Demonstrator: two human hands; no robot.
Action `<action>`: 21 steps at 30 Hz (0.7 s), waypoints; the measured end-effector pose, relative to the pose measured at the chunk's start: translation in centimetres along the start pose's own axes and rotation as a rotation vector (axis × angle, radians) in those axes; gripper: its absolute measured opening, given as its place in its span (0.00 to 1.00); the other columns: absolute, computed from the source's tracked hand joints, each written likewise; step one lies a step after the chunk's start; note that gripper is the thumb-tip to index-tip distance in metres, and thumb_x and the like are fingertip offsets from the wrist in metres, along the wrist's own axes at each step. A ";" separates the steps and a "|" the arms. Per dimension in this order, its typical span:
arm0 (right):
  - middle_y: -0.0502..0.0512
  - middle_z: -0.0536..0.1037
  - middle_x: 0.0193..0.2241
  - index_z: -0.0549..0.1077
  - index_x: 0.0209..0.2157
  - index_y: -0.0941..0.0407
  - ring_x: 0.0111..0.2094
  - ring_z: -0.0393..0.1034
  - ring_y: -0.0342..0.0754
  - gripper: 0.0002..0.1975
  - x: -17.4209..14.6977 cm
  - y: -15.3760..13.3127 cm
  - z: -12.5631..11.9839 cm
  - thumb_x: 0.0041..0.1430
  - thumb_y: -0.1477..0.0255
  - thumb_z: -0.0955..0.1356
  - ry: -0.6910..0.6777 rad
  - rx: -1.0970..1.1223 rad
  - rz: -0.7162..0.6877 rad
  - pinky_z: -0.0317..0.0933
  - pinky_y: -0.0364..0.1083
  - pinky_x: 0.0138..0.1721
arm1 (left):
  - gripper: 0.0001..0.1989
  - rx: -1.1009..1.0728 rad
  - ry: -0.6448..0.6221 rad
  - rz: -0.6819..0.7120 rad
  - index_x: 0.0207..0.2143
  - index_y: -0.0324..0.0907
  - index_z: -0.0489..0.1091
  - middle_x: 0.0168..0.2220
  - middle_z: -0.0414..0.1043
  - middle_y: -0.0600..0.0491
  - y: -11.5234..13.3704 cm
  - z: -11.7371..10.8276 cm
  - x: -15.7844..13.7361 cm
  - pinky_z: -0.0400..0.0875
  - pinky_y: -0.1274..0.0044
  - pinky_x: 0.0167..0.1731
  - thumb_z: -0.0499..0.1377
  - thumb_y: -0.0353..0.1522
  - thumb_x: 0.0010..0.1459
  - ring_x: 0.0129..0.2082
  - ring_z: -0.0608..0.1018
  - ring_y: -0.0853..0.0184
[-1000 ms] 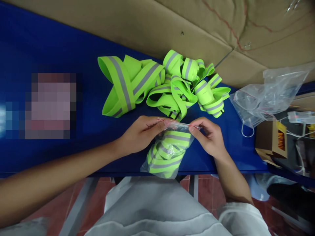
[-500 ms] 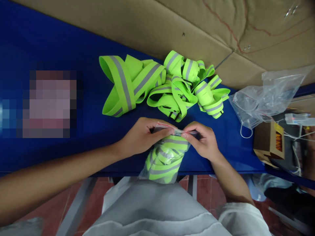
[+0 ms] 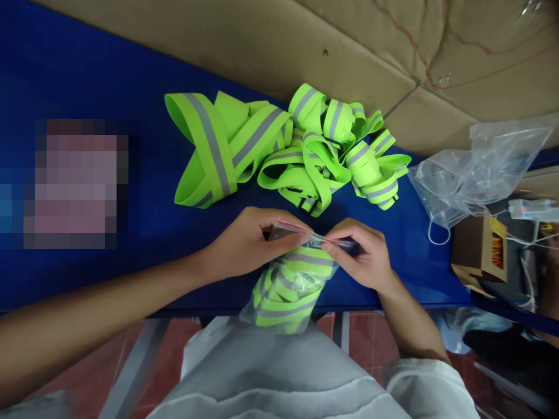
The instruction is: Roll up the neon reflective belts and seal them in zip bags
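Observation:
A clear zip-lock bag (image 3: 248, 311) with a red line along its mouth hangs over the table's front edge, close to my lap. Inside it lies a rolled neon-green strap with grey stripes (image 3: 288, 311). My left hand (image 3: 253, 241) pinches the bag's mouth between thumb and fingers near its middle. Just to the right, my right hand (image 3: 364, 253) pinches the same zip edge. The fingertips of both hands are a small gap apart. Beyond them lies a heap of more neon-green reflective straps (image 3: 305, 157), some loosely looped, some rolled.
The blue table (image 3: 152, 233) meets a brown padded panel (image 3: 244, 35) at the back. On the right are clear plastic bags (image 3: 484, 169), a small cardboard box (image 3: 471, 250) and white cables (image 3: 530, 273). A blurred-out patch (image 3: 78, 186) covers something at left.
Both hands still pinch the bag's mouth; the right has shifted slightly right and down. The bag's lower end sits slightly lower and further left. The view has shifted a little.

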State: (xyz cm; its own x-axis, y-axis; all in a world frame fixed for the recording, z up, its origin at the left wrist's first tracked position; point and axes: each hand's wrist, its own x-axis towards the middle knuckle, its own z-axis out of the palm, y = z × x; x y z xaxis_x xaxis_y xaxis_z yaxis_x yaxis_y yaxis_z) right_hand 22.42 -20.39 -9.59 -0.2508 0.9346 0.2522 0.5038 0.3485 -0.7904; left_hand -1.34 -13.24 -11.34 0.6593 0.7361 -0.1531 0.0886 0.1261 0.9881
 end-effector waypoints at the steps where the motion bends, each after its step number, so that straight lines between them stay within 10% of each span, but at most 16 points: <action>1: 0.51 0.81 0.33 0.77 0.39 0.55 0.34 0.76 0.43 0.06 0.0 0.0 -0.1 0.62 0.78 0.75 -0.001 -0.008 -0.008 0.70 0.43 0.36 | 0.13 0.025 0.018 0.010 0.42 0.42 0.83 0.40 0.85 0.53 0.1 0.0 0.0 0.74 0.83 0.35 0.67 0.41 0.62 0.37 0.84 0.68; 21: 0.52 0.80 0.34 0.75 0.40 0.53 0.35 0.75 0.44 0.07 -0.2 0.1 0.5 0.63 0.79 0.73 -0.064 -0.014 -0.032 0.70 0.44 0.36 | 0.10 -0.010 0.003 0.026 0.37 0.40 0.80 0.34 0.81 0.53 -0.1 0.1 -0.1 0.72 0.82 0.32 0.71 0.37 0.57 0.33 0.80 0.70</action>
State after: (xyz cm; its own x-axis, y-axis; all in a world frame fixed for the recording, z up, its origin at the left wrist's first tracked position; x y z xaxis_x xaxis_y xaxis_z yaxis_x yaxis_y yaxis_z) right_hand 22.14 -20.61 -9.98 -0.3187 0.9169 0.2405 0.5066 0.3792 -0.7743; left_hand -1.31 -13.40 -11.41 0.6594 0.7409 -0.1271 0.0638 0.1133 0.9915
